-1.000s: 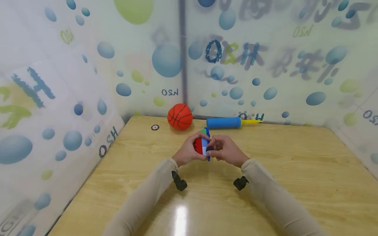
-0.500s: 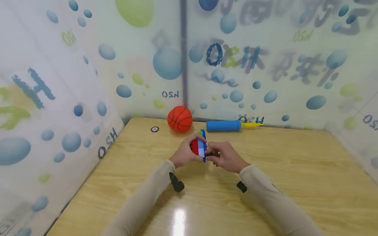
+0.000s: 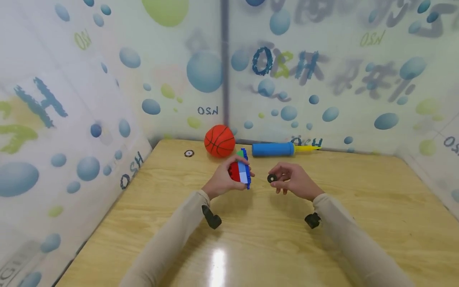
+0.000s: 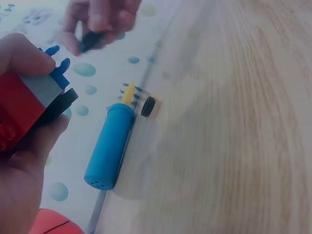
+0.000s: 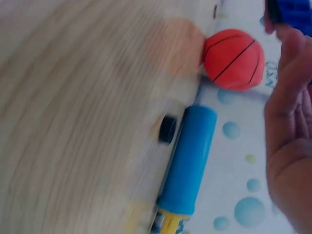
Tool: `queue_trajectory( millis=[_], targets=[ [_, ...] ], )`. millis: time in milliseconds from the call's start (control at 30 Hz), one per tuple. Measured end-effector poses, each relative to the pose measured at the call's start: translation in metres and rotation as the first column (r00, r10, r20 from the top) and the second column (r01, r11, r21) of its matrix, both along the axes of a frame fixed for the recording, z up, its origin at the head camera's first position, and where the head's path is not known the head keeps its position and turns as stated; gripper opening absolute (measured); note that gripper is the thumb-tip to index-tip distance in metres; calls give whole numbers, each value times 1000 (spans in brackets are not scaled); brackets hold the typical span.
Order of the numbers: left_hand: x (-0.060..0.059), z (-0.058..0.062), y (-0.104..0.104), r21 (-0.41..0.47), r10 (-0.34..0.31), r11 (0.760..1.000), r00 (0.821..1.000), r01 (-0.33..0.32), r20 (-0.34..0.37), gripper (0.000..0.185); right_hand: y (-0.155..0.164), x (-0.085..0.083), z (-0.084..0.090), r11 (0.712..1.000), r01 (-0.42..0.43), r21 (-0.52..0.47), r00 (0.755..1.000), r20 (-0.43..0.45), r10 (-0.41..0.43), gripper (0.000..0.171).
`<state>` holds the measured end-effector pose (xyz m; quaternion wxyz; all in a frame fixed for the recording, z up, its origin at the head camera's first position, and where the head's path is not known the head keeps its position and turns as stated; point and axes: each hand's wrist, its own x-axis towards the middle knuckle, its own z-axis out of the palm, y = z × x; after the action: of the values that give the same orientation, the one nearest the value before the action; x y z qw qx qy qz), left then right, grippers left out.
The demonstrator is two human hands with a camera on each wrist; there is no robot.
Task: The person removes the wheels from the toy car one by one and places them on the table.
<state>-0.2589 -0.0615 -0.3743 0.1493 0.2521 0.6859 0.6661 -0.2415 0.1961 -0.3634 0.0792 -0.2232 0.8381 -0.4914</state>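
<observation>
My left hand (image 3: 223, 178) grips a toy of building bricks (image 3: 243, 171) in red, light blue, white, blue and green, held upright over the table. In the left wrist view, a dark flat part (image 4: 59, 105) sits along the side of the brick toy, by a finger. A short way to the right, my right hand (image 3: 295, 181) pinches a small black wheel (image 3: 271, 178) with a pale centre between thumb and index finger. The right wrist view shows the right hand (image 5: 292, 131) at its right edge, with blue bricks (image 5: 295, 13) beyond the fingers.
An orange-red basketball (image 3: 219, 141) and a blue hand pump (image 3: 273, 149) with a yellow nozzle lie at the table's back edge. Left of the ball is a small round disc (image 3: 189, 153). Another black round piece (image 4: 148, 106) appears by the pump in both wrist views.
My right hand has drawn away to the right from the brick toy, carrying the black wheel, so a gap shows between the hands. The left hand keeps its grip on the toy.
</observation>
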Motion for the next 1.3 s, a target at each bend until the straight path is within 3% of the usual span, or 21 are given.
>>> queue_trajectory(
  millis=[67,200,467,867,1067,1300],
  targets=[
    [3,6,-1,3,-10,1000,1000,10,5,61,10,-10,-8,998,27,48,1000,-6,-26,29],
    [0,1,-2,16,-25,1000,1000,25,13,63,28,-24,-18,982,76,173,997,-17,-74,29],
    [-9,-6,-3,14,-52,999,998,52,26,67,46,-47,-23,907,145,395,988,-2,-157,26],
    [-8,-7,0,41,-67,997,997,65,47,66,42,-70,-31,873,171,457,976,40,-212,27],
    [-9,-8,1,28,-70,997,997,69,43,67,44,-73,-36,846,172,505,981,-10,-193,27],
    [-10,-9,1,-61,-9,998,1000,7,-27,63,45,-69,-39,823,191,535,981,-83,-174,29]
  ],
)
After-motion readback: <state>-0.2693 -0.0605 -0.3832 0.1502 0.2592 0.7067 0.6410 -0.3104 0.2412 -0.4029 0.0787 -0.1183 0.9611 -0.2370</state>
